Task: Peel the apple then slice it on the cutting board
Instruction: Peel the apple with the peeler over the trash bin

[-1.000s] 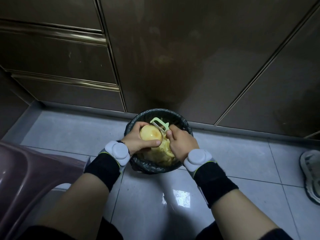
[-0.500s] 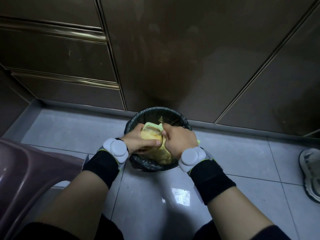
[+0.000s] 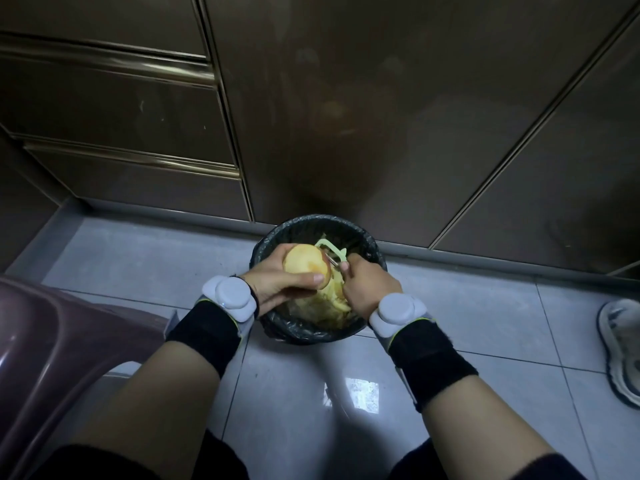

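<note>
My left hand (image 3: 277,284) grips a pale yellow, mostly peeled apple (image 3: 306,264) over a small bin, thumb across its near side. My right hand (image 3: 369,289) holds a light green peeler (image 3: 332,251), its blade at the apple's right edge. A strip of peel hangs down between the apple and my right hand. No cutting board or knife is in view.
A round bin with a black liner (image 3: 367,245) sits on the grey tiled floor under my hands, with peelings (image 3: 329,308) inside. Dark cabinet fronts (image 3: 346,116) rise behind it. A purple stool (image 3: 52,341) is at the left, a white shoe (image 3: 621,348) at the right.
The peeler went from the apple's top down across it, then back up to the apple's right edge. My left hand has turned the apple slightly.
</note>
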`<move>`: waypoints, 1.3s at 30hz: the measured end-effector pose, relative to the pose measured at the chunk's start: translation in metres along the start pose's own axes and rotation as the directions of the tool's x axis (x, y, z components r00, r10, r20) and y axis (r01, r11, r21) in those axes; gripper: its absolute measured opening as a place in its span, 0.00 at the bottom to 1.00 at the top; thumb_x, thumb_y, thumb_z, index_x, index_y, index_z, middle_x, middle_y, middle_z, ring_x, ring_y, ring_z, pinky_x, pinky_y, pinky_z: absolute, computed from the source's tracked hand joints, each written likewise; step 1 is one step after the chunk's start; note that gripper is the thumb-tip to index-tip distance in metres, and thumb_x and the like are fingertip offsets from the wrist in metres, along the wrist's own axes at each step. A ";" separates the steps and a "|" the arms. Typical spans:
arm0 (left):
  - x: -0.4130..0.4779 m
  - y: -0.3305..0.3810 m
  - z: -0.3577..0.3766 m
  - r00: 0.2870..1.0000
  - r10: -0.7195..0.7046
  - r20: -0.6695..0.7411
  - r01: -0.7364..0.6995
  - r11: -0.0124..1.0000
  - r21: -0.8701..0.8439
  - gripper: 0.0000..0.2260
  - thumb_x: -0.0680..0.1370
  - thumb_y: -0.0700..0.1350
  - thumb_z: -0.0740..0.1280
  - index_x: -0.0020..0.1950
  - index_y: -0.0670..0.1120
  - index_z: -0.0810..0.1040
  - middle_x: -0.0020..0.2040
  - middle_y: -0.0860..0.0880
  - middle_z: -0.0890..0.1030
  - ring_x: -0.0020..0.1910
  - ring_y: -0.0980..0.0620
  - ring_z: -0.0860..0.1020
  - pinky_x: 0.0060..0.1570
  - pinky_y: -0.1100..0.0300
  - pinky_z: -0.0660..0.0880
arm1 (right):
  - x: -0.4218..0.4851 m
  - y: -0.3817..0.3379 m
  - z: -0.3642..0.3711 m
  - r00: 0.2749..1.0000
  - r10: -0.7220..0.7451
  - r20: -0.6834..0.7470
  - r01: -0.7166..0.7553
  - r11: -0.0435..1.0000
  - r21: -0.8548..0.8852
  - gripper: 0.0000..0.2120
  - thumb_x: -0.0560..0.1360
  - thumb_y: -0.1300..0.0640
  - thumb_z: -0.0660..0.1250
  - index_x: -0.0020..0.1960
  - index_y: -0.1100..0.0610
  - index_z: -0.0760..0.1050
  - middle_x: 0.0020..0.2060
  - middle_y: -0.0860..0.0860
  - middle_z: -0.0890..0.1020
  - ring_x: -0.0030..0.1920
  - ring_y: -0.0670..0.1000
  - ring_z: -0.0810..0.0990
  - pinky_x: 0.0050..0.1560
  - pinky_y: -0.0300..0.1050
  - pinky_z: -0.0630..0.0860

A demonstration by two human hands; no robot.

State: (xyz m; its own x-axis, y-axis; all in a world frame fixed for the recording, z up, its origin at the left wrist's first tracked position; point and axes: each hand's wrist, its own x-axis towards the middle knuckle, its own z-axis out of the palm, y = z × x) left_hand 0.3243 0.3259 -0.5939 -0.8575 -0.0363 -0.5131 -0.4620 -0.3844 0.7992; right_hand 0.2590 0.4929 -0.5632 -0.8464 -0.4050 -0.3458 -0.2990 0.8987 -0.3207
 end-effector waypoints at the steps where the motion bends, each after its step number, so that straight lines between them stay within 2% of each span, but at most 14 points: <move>1: -0.001 0.002 0.001 1.000 0.003 0.005 -0.003 1.000 -0.030 0.33 0.62 0.40 0.80 0.63 0.49 0.71 0.67 0.40 0.71 0.62 0.43 0.76 0.48 0.50 0.81 | -0.001 -0.001 0.000 1.000 -0.012 -0.015 0.012 1.000 0.007 0.12 0.82 0.48 0.49 0.53 0.53 0.67 0.49 0.56 0.81 0.49 0.61 0.78 0.46 0.49 0.71; 3: 0.001 0.001 0.000 0.999 0.035 -0.014 -0.035 0.999 -0.011 0.31 0.62 0.42 0.81 0.61 0.52 0.73 0.66 0.41 0.71 0.62 0.43 0.76 0.46 0.52 0.81 | -0.001 -0.003 -0.001 0.999 -0.026 -0.043 0.026 1.000 0.009 0.11 0.82 0.47 0.49 0.50 0.52 0.65 0.47 0.56 0.81 0.48 0.61 0.78 0.45 0.49 0.72; 8: 0.007 -0.005 -0.011 0.982 0.149 -0.118 -0.100 0.933 0.347 0.45 0.49 0.55 0.84 0.63 0.59 0.69 0.62 0.51 0.74 0.62 0.46 0.75 0.61 0.45 0.75 | -0.003 -0.001 -0.004 0.994 -0.059 -0.094 0.061 0.998 0.018 0.11 0.82 0.48 0.49 0.49 0.52 0.65 0.44 0.55 0.80 0.46 0.60 0.78 0.42 0.49 0.71; 12: 0.012 -0.008 -0.017 0.971 0.162 -0.177 -0.053 0.864 0.500 0.46 0.47 0.62 0.82 0.61 0.58 0.69 0.58 0.52 0.77 0.59 0.48 0.77 0.61 0.45 0.75 | -0.007 -0.005 -0.007 0.983 -0.166 -0.080 0.169 0.985 0.034 0.09 0.82 0.48 0.50 0.49 0.50 0.65 0.45 0.55 0.80 0.46 0.61 0.77 0.41 0.49 0.69; 17: 0.011 -0.009 -0.012 0.959 0.197 -0.205 -0.040 0.808 0.588 0.45 0.49 0.62 0.79 0.62 0.53 0.67 0.55 0.52 0.79 0.55 0.51 0.78 0.61 0.49 0.75 | -0.013 -0.018 -0.006 0.967 -0.246 -0.072 0.239 0.966 -0.098 0.11 0.82 0.49 0.51 0.55 0.51 0.69 0.49 0.54 0.80 0.49 0.61 0.78 0.42 0.49 0.69; 20: 0.008 -0.006 -0.011 0.955 0.197 -0.221 -0.019 0.785 0.619 0.44 0.50 0.62 0.79 0.61 0.52 0.66 0.54 0.51 0.78 0.55 0.51 0.78 0.59 0.50 0.76 | -0.009 -0.020 -0.004 0.979 -0.179 -0.102 0.164 0.977 -0.136 0.09 0.81 0.50 0.52 0.55 0.51 0.69 0.46 0.54 0.81 0.47 0.61 0.79 0.42 0.49 0.70; 22: 0.005 -0.003 -0.011 0.965 0.182 -0.191 -0.020 0.772 0.635 0.43 0.51 0.62 0.80 0.61 0.53 0.66 0.54 0.52 0.77 0.55 0.50 0.77 0.58 0.48 0.76 | -0.002 -0.011 0.000 0.998 -0.047 -0.041 0.042 0.992 -0.120 0.09 0.77 0.52 0.56 0.55 0.49 0.71 0.46 0.53 0.81 0.46 0.59 0.79 0.42 0.47 0.70; 24: 0.003 -0.001 -0.009 0.966 0.189 -0.176 -0.045 0.795 0.605 0.43 0.50 0.63 0.79 0.60 0.55 0.67 0.54 0.53 0.77 0.56 0.50 0.77 0.59 0.48 0.76 | 0.002 0.000 0.004 0.991 0.077 0.113 -0.063 0.991 -0.120 0.11 0.75 0.52 0.58 0.56 0.48 0.74 0.51 0.53 0.82 0.50 0.57 0.80 0.44 0.45 0.70; 26: 0.003 0.001 -0.009 0.964 0.191 -0.183 -0.059 0.831 0.554 0.43 0.49 0.63 0.79 0.60 0.55 0.67 0.55 0.53 0.77 0.56 0.50 0.77 0.60 0.47 0.76 | 0.004 0.007 0.004 0.976 0.121 0.180 -0.111 0.991 -0.069 0.11 0.75 0.52 0.57 0.55 0.47 0.74 0.53 0.53 0.81 0.52 0.57 0.79 0.47 0.45 0.71; 30: 0.002 -0.002 -0.009 0.971 0.162 -0.177 -0.052 0.864 0.500 0.40 0.48 0.62 0.81 0.56 0.58 0.70 0.56 0.53 0.76 0.58 0.50 0.76 0.60 0.46 0.76 | 0.005 0.004 0.003 0.991 0.095 0.090 -0.095 0.995 -0.002 0.04 0.77 0.54 0.55 0.49 0.47 0.67 0.50 0.54 0.81 0.49 0.58 0.78 0.45 0.47 0.70; 32: 0.000 -0.002 -0.007 0.974 0.144 -0.174 -0.050 0.890 0.454 0.41 0.47 0.61 0.82 0.56 0.59 0.71 0.57 0.53 0.76 0.59 0.49 0.76 0.58 0.44 0.77 | 0.004 0.002 0.004 0.999 0.041 0.023 -0.041 0.999 0.007 0.06 0.81 0.51 0.52 0.50 0.49 0.67 0.49 0.55 0.81 0.48 0.59 0.78 0.44 0.48 0.71; 34: -0.001 -0.001 -0.003 0.986 0.103 -0.134 -0.051 0.938 0.344 0.39 0.50 0.53 0.85 0.57 0.56 0.71 0.60 0.51 0.74 0.60 0.46 0.75 0.52 0.41 0.79 | 0.002 0.000 0.003 0.999 -0.022 -0.031 0.024 0.998 0.060 0.10 0.82 0.49 0.50 0.49 0.52 0.66 0.46 0.56 0.80 0.48 0.60 0.78 0.44 0.49 0.72; 36: -0.001 -0.001 0.001 0.997 0.036 -0.072 -0.023 0.984 0.177 0.35 0.56 0.42 0.82 0.59 0.53 0.70 0.63 0.48 0.71 0.62 0.43 0.74 0.46 0.40 0.80 | 0.001 -0.002 0.000 0.996 -0.072 -0.050 0.077 0.989 0.128 0.11 0.83 0.48 0.49 0.48 0.52 0.66 0.46 0.56 0.80 0.47 0.61 0.77 0.47 0.52 0.74; 39: 0.000 0.000 0.002 0.999 -0.006 -0.045 0.010 0.997 0.081 0.34 0.61 0.39 0.80 0.62 0.50 0.69 0.65 0.45 0.72 0.63 0.43 0.75 0.49 0.41 0.80 | 0.000 -0.004 0.000 0.993 -0.115 -0.024 0.117 0.983 0.143 0.11 0.82 0.48 0.50 0.48 0.51 0.66 0.46 0.56 0.80 0.47 0.61 0.77 0.49 0.55 0.75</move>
State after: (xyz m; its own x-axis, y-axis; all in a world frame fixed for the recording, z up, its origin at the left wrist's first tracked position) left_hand 0.3240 0.3281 -0.5934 -0.8439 -0.0750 -0.5313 -0.4869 -0.3088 0.8170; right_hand 0.2600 0.4894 -0.5622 -0.8166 -0.5016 -0.2857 -0.3300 0.8116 -0.4820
